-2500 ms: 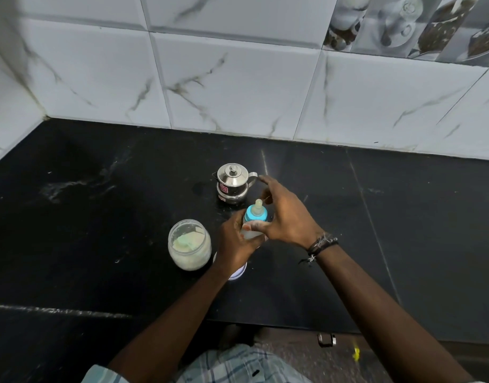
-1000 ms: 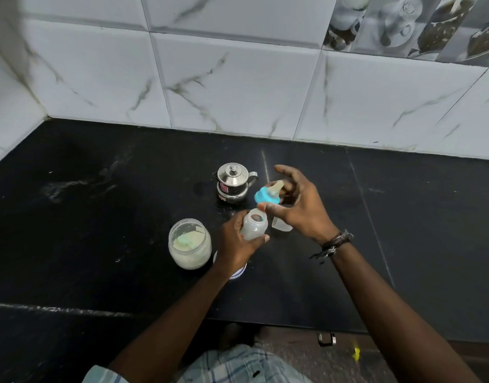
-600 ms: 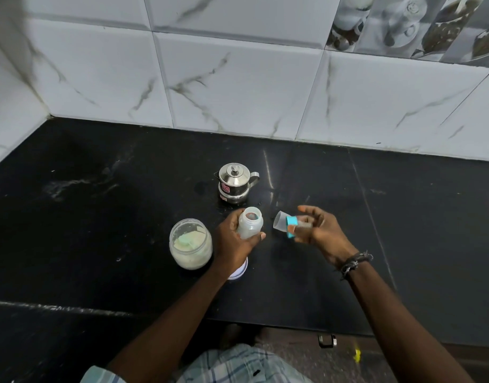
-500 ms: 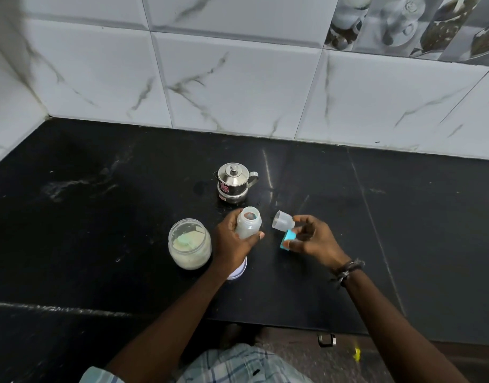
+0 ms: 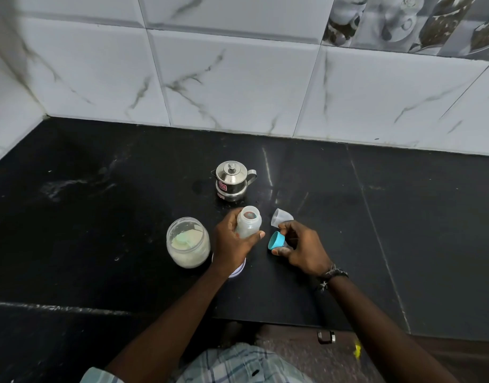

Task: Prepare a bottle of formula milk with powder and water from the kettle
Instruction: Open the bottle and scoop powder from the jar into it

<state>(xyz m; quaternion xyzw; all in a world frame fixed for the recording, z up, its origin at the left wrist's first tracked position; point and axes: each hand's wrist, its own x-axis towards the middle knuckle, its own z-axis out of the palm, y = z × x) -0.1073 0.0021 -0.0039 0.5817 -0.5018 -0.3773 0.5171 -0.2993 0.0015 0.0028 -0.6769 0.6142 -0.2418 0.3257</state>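
My left hand point(image 5: 232, 244) grips a small translucent baby bottle point(image 5: 248, 221), upright and with its mouth uncovered. Just right of it, my right hand point(image 5: 301, 248) holds the blue teat ring point(image 5: 276, 240) low over the black counter, tipped on its side. A clear cap point(image 5: 281, 217) lies on the counter beside my right fingers. The small steel kettle point(image 5: 232, 180) with its lid on stands behind the bottle. An open glass jar of pale powder point(image 5: 188, 242), a scoop inside, stands left of my left hand.
A white lid point(image 5: 238, 270) lies on the counter, mostly hidden under my left wrist. The black counter point(image 5: 99, 217) ends at a white tiled wall point(image 5: 237, 87) behind and on the left. Its front edge runs near my body.
My right hand took the blue teat ring off the bottle, carried it right and down toward the counter. The clear cap came to rest beside it. My left hand kept the bottle still.
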